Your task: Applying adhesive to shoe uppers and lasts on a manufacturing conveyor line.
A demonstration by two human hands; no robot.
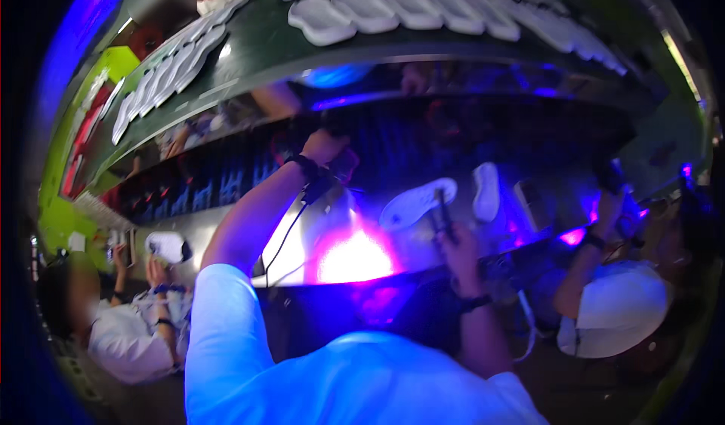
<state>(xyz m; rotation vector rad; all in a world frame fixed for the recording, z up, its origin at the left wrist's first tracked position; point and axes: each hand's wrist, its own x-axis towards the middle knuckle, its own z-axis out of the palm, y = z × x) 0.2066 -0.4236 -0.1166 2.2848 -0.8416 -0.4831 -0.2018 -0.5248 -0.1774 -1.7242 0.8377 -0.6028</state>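
My right hand (461, 250) is closed around a slim dark tool (441, 210) with what look like two long arms. Its far end overlaps a white shoe sole (408, 206); whether it grips the sole or only lies across it, I cannot tell. My left hand (325, 147) reaches far forward, fingers curled, at the edge of a dark recess. What those fingers hold, if anything, is lost in shadow. A dark band with a thin cable (287, 236) circles the left wrist. Beside the held tool lies a second white sole (485, 191).
Glaring pink-white light (355, 255) washes out the metal worktop between my arms. Beyond the dark recess, a green conveyor belt (257, 40) carries rows of white soles (411, 6). Co-workers sit close on both sides; the left one handles a white sole (166, 246).
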